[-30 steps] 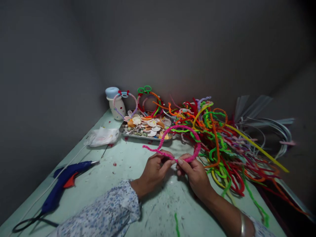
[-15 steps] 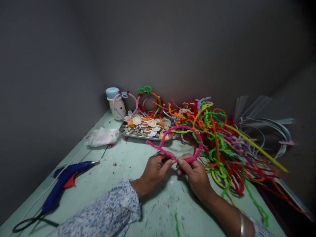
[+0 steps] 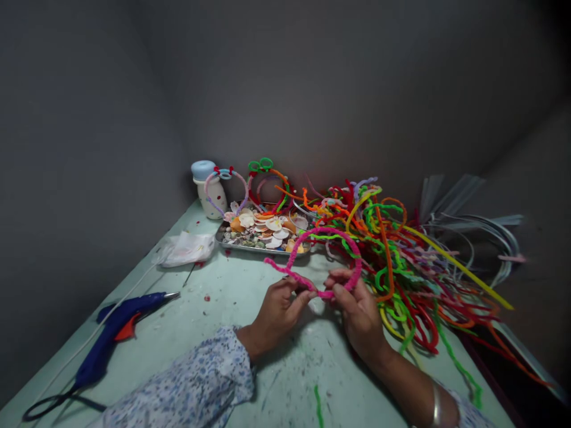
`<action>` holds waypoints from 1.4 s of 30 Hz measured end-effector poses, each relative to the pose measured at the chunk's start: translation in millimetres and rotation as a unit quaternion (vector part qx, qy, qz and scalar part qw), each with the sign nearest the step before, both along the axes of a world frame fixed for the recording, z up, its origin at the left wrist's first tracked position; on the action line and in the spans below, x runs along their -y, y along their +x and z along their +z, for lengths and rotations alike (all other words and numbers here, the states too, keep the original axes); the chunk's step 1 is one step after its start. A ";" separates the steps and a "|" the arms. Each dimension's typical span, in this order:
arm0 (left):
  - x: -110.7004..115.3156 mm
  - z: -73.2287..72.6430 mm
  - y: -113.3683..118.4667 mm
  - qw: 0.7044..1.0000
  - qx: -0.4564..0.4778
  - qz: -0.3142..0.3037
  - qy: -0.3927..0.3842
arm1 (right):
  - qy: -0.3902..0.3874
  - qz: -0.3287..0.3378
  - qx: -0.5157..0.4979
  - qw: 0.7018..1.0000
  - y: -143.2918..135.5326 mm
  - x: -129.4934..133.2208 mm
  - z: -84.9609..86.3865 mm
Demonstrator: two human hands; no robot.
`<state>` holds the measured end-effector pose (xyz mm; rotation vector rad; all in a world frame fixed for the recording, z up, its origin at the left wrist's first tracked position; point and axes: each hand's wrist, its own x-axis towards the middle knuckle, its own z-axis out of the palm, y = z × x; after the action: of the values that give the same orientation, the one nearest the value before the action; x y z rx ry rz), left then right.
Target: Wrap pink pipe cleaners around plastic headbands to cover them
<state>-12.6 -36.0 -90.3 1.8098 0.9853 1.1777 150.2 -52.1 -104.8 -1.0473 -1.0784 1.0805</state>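
Observation:
A pink pipe cleaner (image 3: 292, 252), bent into a round loop with a loose tail sticking out to the left, is held above the table. My left hand (image 3: 281, 309) pinches it at the lower left of the loop, between thumb and fingers. On the lower right of the same loop my right hand (image 3: 359, 312) is closed, thumb in front and fingers behind. A short gap of the pink strand shows between the two hands. Beyond the loop lies a metal tray (image 3: 267, 251) filled with shells and small beads.
To the left lies a blue glue gun (image 3: 100, 351) with its cord. A plastic packet (image 3: 187, 248) is behind it, near a jar (image 3: 212, 193) with a blue lid. Decorated hoops (image 3: 227, 172) stand at the tray. A tangled heap of pipe cleaners (image 3: 392, 255) spreads on the right.
My right hand has shifted slightly right along the loop, away from my left fingertips. My left hand keeps its pinch in nearly the same place.

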 end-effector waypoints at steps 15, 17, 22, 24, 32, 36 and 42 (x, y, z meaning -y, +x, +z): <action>7.6 13.4 1.8 0.996 0.078 -0.037 0.009 | 0.000 0.048 0.004 0.999 26.4 -29.9 22.5; 6.8 15.1 0.4 0.997 0.078 -0.023 0.006 | -0.014 0.052 0.051 0.997 26.9 -29.9 25.4; 4.2 10.4 -0.5 0.993 0.112 0.037 -0.024 | 0.032 -0.062 0.121 0.990 20.1 -17.4 34.3; 2.7 7.5 -0.9 0.991 0.119 0.058 -0.024 | 0.054 -0.036 0.103 0.993 13.1 -10.4 34.9; -4.4 5.4 -10.1 0.988 0.105 0.110 -0.001 | -0.024 0.091 -0.017 0.995 -22.6 -9.1 31.6; -6.3 3.8 -12.4 0.989 0.097 0.108 0.001 | -0.041 0.110 -0.055 0.992 -35.2 -16.5 31.0; -6.4 -2.5 -11.3 0.994 0.075 0.086 0.000 | -0.011 0.043 0.020 0.999 -33.8 -12.2 18.3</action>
<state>-24.0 -29.6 -92.8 1.6352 1.0692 1.3959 116.4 -39.8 -86.4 -1.0526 -1.1541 1.1461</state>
